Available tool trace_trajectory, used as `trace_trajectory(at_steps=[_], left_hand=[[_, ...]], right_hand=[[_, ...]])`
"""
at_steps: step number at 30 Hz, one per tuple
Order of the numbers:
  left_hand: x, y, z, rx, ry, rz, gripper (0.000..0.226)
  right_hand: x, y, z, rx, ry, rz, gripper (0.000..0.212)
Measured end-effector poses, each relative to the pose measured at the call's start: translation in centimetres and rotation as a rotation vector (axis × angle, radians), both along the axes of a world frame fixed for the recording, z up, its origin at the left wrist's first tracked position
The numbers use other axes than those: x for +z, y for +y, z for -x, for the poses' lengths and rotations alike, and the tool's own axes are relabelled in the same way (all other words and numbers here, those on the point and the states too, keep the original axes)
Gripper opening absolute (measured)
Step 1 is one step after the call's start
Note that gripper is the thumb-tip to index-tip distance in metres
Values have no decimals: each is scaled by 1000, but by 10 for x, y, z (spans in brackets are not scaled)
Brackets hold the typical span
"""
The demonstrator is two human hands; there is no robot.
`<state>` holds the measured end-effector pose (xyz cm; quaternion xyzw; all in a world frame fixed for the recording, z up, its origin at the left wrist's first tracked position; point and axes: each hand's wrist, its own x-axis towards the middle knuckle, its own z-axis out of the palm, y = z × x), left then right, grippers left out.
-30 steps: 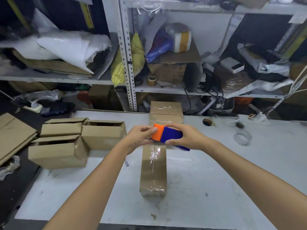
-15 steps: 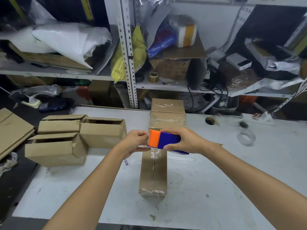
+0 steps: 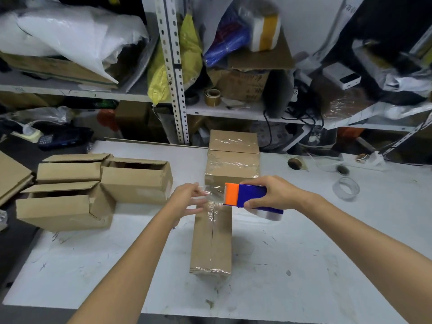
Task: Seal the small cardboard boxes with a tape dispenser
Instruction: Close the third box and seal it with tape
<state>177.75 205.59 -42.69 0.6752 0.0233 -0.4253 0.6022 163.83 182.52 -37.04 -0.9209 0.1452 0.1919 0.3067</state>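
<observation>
Three open brown cardboard boxes (image 3: pixel 70 202) at left on the white table (image 3: pixel 304 253), left grip (image 3: pixel 187 199) pinching the free end of a clear tape strip (image 3: pixel 214 194), long taped brown cardboard box (image 3: pixel 211 242) directly beneath, orange-and-blue plastic tape dispenser (image 3: pixel 245 195) above its far end, right grip (image 3: pixel 275 195) curled round the dispenser.

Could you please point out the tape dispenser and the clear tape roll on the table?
tape dispenser (image 3: pixel 251 194): head view, on its blue body.
clear tape roll (image 3: pixel 346 195): head view, on its near wall.
</observation>
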Motion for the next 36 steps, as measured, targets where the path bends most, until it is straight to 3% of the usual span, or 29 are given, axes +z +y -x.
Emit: trace_trajectory(at_steps=[8,13,17,20,25,32,36], left_hand=[[-4,-2,-6,10,-152,-19,24],[-7,12,-12,13,-200,-26,26],[-4,22,-19,101,-216,-12,23],[-7,35,-21,122,-227,-63,22],[-27,57,-10,102,-157,-84,22],[-31,63,2,124,-132,-62,21],[-21,66,-2,111,-149,-37,20]], right_hand=[[-21,11,-6,-31,11,-148,66],[-24,26,-7,-63,-12,-277,49],[-20,47,-17,-2,-154,-11,66],[-32,66,-18,97,-252,201,67],[-83,95,7,325,-163,350,84],[-87,92,9,298,-231,368,85],[-71,81,-1,265,-171,239,84]])
